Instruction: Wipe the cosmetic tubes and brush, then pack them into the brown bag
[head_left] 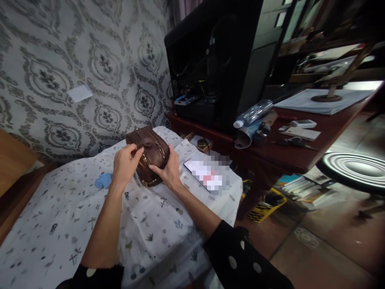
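Observation:
A small brown leather bag (150, 150) with gold zippers stands on a white patterned cloth (90, 224) over a table. My left hand (125, 164) is at the bag's left side, thumb and fingers pinched at its top edge. My right hand (169, 170) presses against the bag's right side with the fingers wrapped on it. Both hands hold the bag where it stands. A phone (204, 174) lies on the cloth just right of my right hand.
A blue crumpled item (102, 180) lies left of my left hand. A dark red desk (288, 148) to the right carries an open computer case (216, 60), a plastic bottle (254, 113), scissors and papers. Books lie on the floor under it. A round stool (355, 168) stands at far right.

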Tool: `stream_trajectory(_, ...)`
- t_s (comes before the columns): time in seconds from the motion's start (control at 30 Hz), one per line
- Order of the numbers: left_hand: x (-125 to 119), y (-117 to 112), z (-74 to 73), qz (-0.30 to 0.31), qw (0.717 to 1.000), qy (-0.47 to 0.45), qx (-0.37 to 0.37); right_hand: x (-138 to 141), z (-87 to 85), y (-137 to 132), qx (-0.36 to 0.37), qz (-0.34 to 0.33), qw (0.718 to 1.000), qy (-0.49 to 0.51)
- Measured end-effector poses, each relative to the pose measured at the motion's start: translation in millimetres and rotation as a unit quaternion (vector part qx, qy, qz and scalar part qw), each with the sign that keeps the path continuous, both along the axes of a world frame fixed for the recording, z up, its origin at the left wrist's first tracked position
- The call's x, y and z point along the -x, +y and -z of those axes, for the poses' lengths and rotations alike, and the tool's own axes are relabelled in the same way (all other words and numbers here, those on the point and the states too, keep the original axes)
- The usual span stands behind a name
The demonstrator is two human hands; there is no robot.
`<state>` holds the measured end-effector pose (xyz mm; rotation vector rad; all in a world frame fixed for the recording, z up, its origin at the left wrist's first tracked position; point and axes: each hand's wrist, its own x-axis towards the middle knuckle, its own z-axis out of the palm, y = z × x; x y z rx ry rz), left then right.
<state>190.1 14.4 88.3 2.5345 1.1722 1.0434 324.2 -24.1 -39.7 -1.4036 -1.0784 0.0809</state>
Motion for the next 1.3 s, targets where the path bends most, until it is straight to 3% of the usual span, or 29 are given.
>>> stream_trajectory(0.17, -2.3, 0.1, 1.5, -0.015, 1.000, 0.022, -0.014, -0.3, 0.4, -0.6, -0.001, -0.001, 1.000, -0.003)
stream_trajectory(0.33, -4.1, 0.4, 4.2, -0.050, 0.993, 0.067, -0.089, -1.9, 5.0, 2.6, -0.015, -0.011, 1.000, 0.002)
stream_trajectory(0.9, -10.1, 21.4, 11.5, -0.129, 0.989, -0.004, -0.078, -1.4, 12.4, 8.0, -0.034, 0.012, 0.999, -0.011)
stream_trajectory(1.1, -13.6, 24.9, 8.9, -0.122, 0.990, -0.021, -0.062, -2.7, 11.9, 6.9, -0.039, 0.006, 0.999, -0.008)
stream_trajectory(1.3, -8.9, 19.5, 11.2, -0.059, 0.995, -0.057, -0.057, -2.8, 11.4, 7.2, -0.041, 0.002, 0.999, -0.003)
